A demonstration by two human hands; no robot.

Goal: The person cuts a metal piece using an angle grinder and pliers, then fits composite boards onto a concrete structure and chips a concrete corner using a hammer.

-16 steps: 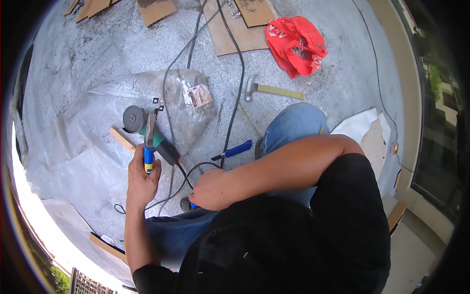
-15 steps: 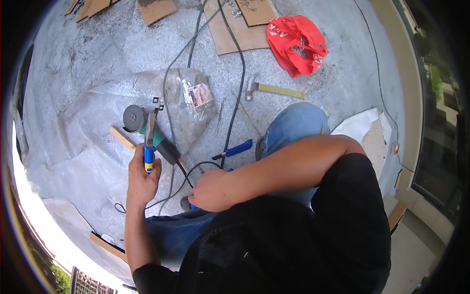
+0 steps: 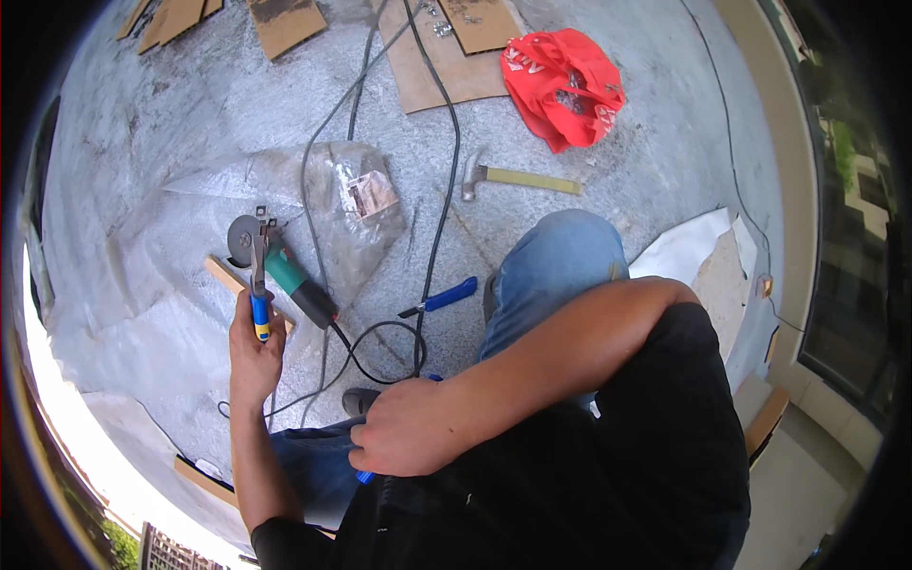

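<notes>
Pliers point(image 3: 258, 285) in curled left hand point(image 3: 255, 355)

The right hand point(image 3: 410, 427) mostly hides a blue object point(image 3: 365, 477), perhaps a handle.

Over on the left of the frame, the grinder point(image 3: 288, 276) is lying on the plastic sheet point(image 3: 157, 280), with a wood strip point(image 3: 224, 275) resting just left of it and the left hand point(image 3: 255, 351) holding pliers point(image 3: 261, 309) over its disc end. The knife point(image 3: 450, 294) is lying right of the grinder, above the right hand point(image 3: 410, 426) at lower centre. Higher up, right of centre, the hammer point(image 3: 532, 180) is lying below the bag point(image 3: 560, 109), which is sitting beside the cardboard point(image 3: 426, 78) at the top.
</notes>
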